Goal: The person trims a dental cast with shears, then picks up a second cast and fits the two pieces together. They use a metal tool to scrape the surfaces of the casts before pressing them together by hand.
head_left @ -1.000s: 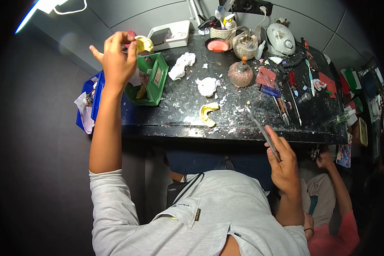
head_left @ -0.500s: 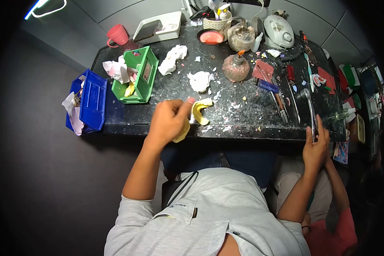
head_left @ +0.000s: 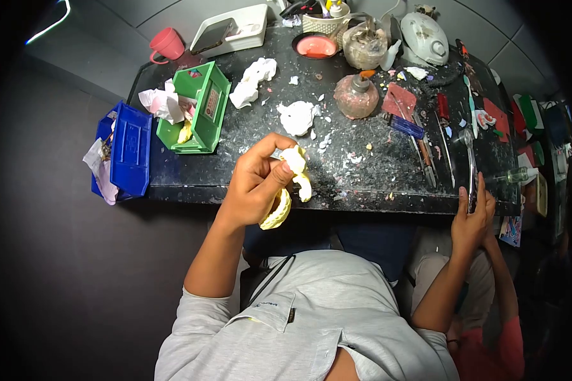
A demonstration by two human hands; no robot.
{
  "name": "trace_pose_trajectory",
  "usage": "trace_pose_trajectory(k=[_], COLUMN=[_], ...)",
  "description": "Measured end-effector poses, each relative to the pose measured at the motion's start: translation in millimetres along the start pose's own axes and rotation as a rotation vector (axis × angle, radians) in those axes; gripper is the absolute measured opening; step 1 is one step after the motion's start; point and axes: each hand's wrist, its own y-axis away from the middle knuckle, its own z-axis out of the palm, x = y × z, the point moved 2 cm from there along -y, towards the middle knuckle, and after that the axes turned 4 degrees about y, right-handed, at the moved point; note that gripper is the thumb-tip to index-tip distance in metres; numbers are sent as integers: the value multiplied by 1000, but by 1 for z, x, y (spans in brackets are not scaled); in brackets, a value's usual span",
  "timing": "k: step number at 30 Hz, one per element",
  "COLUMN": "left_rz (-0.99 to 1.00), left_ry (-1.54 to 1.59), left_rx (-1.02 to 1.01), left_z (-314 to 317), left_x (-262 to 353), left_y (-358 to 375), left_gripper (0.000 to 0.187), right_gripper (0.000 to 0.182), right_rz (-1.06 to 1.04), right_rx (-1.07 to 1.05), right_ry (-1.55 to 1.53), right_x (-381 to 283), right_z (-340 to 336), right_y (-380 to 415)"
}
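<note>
My left hand is closed above the table's front edge. Between its thumb and fingers is a pale yellow horseshoe-shaped dental cast. A second yellow dental cast, its row of teeth showing, is tucked against the lower fingers of the same hand. At the right front edge, my right hand is closed around the handle of a shiny metal tool with a rounded head. The tool points away from me over the table. A crumpled white lump lies beyond my left hand.
A green bin and a blue bin hold scraps at the left. A spirit burner, a red-filled bowl and a white machine stand farther back. Knives and a blue lighter lie right. Another person's pink sleeve is at lower right.
The horseshoe-shaped cast that lay on the table is now off it, in my left hand. My right hand stays on the metal tool. The view has shifted slightly.
</note>
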Motion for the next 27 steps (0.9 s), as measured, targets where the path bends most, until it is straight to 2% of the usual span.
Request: trace_pose_trajectory(k=[2, 10, 17, 19, 22, 24, 27], left_rz=[34, 0, -37, -21, -69, -45, -14], left_ry=[52, 32, 46, 59, 16, 21, 44], left_rx=[7, 26, -21, 33, 20, 48, 110], left_z=[3, 5, 0, 3, -1, 5, 21], left_x=[3, 3, 4, 5, 4, 2, -7], left_y=[0, 2, 4, 4, 6, 5, 2], left_gripper=[28, 23, 25, 23, 20, 18, 14], right_gripper=[55, 57, 54, 54, 52, 47, 31], right_rz=[-16, -38, 25, 41, -67, -115, -51], right_rx=[3, 12, -27, -39, 34, 152, 76], right_ry=[26, 93, 205, 205, 323, 113, -668], right_x=[1, -1, -13, -12, -18, -33, -82], right_z=[2, 2, 0, 0, -6, -17, -17], right_y=[-1, 0, 1, 2, 2, 1, 9])
